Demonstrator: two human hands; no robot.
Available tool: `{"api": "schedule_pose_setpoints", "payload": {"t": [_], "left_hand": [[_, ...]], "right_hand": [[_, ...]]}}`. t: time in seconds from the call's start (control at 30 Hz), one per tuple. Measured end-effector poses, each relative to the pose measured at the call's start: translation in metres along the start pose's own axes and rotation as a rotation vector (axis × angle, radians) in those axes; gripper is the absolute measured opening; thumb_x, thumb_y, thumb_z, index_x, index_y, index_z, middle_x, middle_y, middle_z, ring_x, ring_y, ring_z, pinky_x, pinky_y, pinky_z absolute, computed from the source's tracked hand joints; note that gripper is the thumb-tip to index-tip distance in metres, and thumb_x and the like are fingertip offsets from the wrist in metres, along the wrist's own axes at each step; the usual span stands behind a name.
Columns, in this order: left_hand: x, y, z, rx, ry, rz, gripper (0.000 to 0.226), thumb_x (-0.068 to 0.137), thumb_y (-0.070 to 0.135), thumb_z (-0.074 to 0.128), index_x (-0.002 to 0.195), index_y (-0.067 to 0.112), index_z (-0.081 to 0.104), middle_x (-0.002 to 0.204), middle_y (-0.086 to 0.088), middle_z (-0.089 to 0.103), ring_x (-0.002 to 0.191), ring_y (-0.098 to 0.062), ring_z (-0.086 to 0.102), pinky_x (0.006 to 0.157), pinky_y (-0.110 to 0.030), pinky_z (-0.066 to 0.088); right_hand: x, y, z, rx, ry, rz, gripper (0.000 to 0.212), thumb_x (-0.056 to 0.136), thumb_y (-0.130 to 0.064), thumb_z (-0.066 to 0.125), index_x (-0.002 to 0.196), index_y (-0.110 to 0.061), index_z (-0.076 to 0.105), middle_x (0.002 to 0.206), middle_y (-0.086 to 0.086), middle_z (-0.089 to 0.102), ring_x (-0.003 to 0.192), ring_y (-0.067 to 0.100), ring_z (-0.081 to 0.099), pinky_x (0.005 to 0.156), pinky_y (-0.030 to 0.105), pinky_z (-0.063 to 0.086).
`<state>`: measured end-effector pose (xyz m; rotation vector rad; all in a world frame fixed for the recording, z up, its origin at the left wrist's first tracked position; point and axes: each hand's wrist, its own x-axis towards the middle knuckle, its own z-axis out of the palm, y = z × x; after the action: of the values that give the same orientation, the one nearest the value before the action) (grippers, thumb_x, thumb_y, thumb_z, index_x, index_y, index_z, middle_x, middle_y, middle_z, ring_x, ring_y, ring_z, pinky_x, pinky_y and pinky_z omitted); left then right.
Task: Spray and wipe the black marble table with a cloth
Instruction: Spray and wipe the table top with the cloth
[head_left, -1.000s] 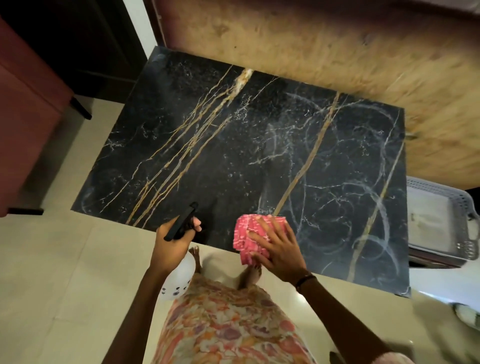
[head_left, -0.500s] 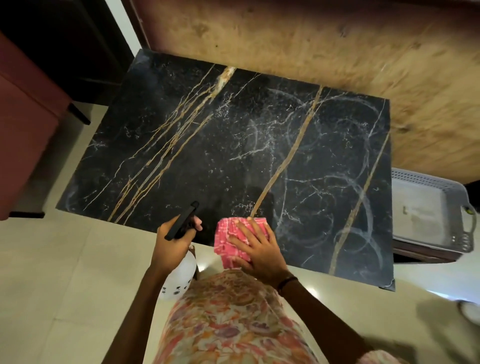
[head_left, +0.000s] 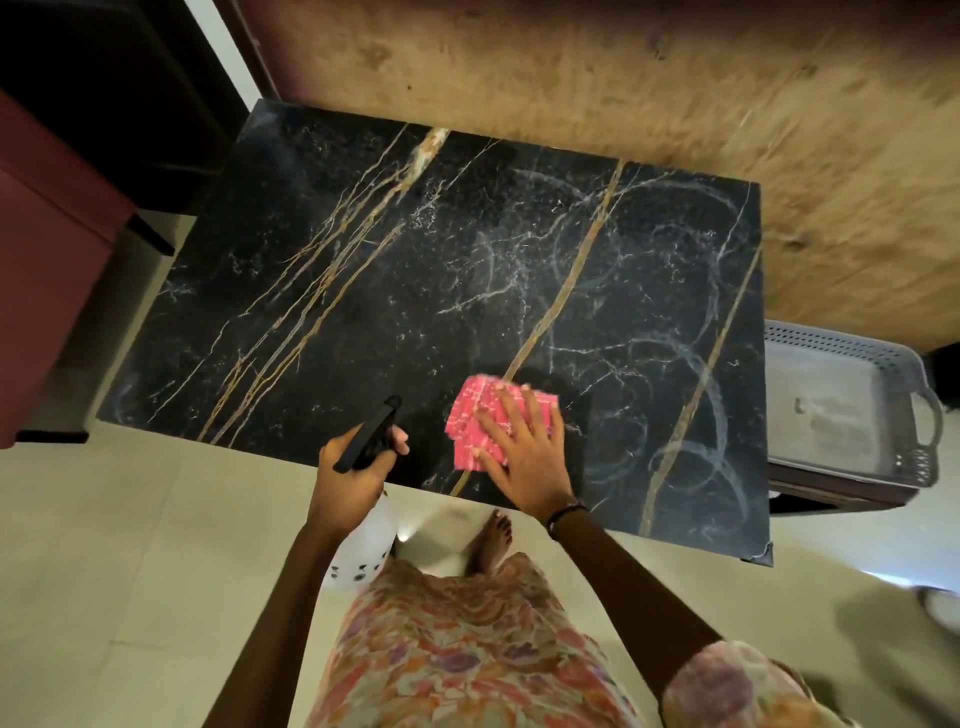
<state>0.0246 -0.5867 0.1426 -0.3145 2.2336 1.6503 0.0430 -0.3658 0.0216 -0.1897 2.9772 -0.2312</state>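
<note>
One soft folded pink cloth (head_left: 491, 423) lies low-centre on the black gold-veined marble table (head_left: 363, 291), the right hand (head_left: 524, 457) pressing it with flat, spread fingers. It looks limp and light, best driven by the palm. The left hand (head_left: 353, 467) curls round the white spray bottle's (head_left: 363, 540) black trigger head.

Left hand (head_left: 349, 470) curled in a grip, forearm reaching forward. Right hand (head_left: 524, 454) flat, fingers spread, palm down, probably pressing; dark band on wrist. Both arms extended.

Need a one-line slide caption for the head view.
Right hand presses pink checked cloth flat on black marble table; left hand grips white spray bottle.
</note>
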Motion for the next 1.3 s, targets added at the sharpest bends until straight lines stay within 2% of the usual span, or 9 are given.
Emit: {"api": "schedule_pose_setpoints", "payload": {"t": [0.2, 0.33, 0.4, 0.6, 0.73, 0.87, 1.07, 1.2, 1.3], "left_hand": [[0.01, 0.014, 0.013, 0.016, -0.031, 0.031, 0.024, 0.086, -0.013, 0.049, 0.085, 0.005, 0.065, 0.087, -0.013, 0.066, 0.042, -0.001, 0.053, 0.047, -0.014, 0.04], [0.015, 0.022, 0.016, 0.018, -0.051, 0.049, 0.022, 0.085, -0.014, 0.049, 0.084, 0.001, 0.065, 0.087, -0.013, 0.067, 0.047, 0.002, 0.057, 0.07, -0.054, 0.048], [0.02, 0.026, 0.018, 0.022, -0.067, 0.045, 0.019, 0.085, -0.014, 0.048, 0.086, -0.002, 0.064, 0.089, -0.015, 0.067, 0.048, 0.002, 0.057, 0.073, -0.06, 0.046], [0.045, 0.034, 0.027, 0.038, -0.108, 0.072, 0.019, 0.085, -0.014, 0.049, 0.085, -0.003, 0.063, 0.085, -0.012, 0.067, 0.049, 0.005, 0.057, 0.057, -0.015, 0.039], [0.068, 0.043, 0.03, 0.005, -0.149, 0.071, 0.021, 0.085, -0.015, 0.049, 0.083, -0.001, 0.064, 0.064, 0.006, 0.065, 0.045, 0.003, 0.054, 0.049, -0.01, 0.043], [0.091, 0.051, 0.029, 0.017, -0.138, 0.073, 0.025, 0.084, -0.016, 0.048, 0.082, 0.004, 0.064, 0.082, -0.013, 0.066, 0.046, 0.004, 0.055, 0.051, -0.014, 0.04], [0.118, 0.058, 0.031, 0.039, -0.171, 0.083, 0.028, 0.084, -0.016, 0.048, 0.081, 0.006, 0.065, 0.084, -0.018, 0.066, 0.045, 0.005, 0.056, 0.048, -0.009, 0.043], [0.131, 0.064, 0.035, 0.049, -0.187, 0.094, 0.027, 0.084, -0.018, 0.047, 0.085, 0.002, 0.065, 0.084, -0.021, 0.065, 0.045, 0.003, 0.056, 0.048, -0.006, 0.041], [0.143, 0.065, 0.035, 0.041, -0.196, 0.095, 0.02, 0.084, -0.014, 0.05, 0.087, -0.001, 0.065, 0.082, -0.023, 0.065, 0.039, -0.002, 0.048, 0.045, -0.011, 0.037]], "right_hand": [[-0.072, 0.051, 0.007, -0.007, -0.034, -0.186, 0.058, 0.094, -0.066, 0.028, 0.146, -0.041, 0.025, 0.156, 0.002, 0.024, 0.145, 0.031, 0.018, 0.113, 0.058, 0.014], [-0.058, 0.1, -0.011, -0.065, -0.043, -0.041, 0.059, 0.094, -0.066, 0.025, 0.145, -0.037, 0.029, 0.155, 0.006, 0.029, 0.146, 0.029, 0.014, 0.115, 0.058, 0.016], [-0.031, 0.104, -0.019, -0.049, -0.054, 0.07, 0.061, 0.094, -0.065, 0.018, 0.145, -0.034, 0.032, 0.155, 0.007, 0.029, 0.145, 0.029, 0.015, 0.116, 0.057, 0.011], [0.06, 0.036, -0.019, 0.009, -0.035, 0.155, 0.06, 0.092, -0.063, 0.023, 0.146, -0.037, 0.025, 0.158, 0.005, 0.016, 0.145, 0.035, 0.01, 0.113, 0.065, 0.007], [0.048, 0.006, -0.008, 0.026, -0.051, -0.095, 0.057, 0.093, -0.059, 0.031, 0.144, -0.034, 0.034, 0.155, 0.006, 0.027, 0.145, 0.035, 0.015, 0.111, 0.065, 0.02], [0.006, 0.054, -0.007, -0.07, -0.041, -0.249, 0.057, 0.095, -0.062, 0.028, 0.148, -0.041, 0.021, 0.156, 0.001, 0.025, 0.146, 0.03, 0.015, 0.114, 0.055, 0.012], [0.042, 0.124, -0.036, -0.064, -0.06, 0.033, 0.058, 0.095, -0.065, 0.018, 0.147, -0.04, 0.019, 0.157, 0.005, 0.022, 0.147, 0.029, 0.009, 0.117, 0.055, 0.008], [0.116, 0.097, -0.041, -0.008, -0.047, 0.205, 0.06, 0.093, -0.064, 0.021, 0.146, -0.036, 0.028, 0.158, 0.005, 0.022, 0.146, 0.032, 0.01, 0.115, 0.059, 0.005], [0.152, 0.057, -0.038, -0.009, -0.062, 0.115, 0.059, 0.094, -0.061, 0.021, 0.146, -0.036, 0.028, 0.158, 0.005, 0.019, 0.146, 0.034, 0.008, 0.113, 0.065, 0.01]]}}
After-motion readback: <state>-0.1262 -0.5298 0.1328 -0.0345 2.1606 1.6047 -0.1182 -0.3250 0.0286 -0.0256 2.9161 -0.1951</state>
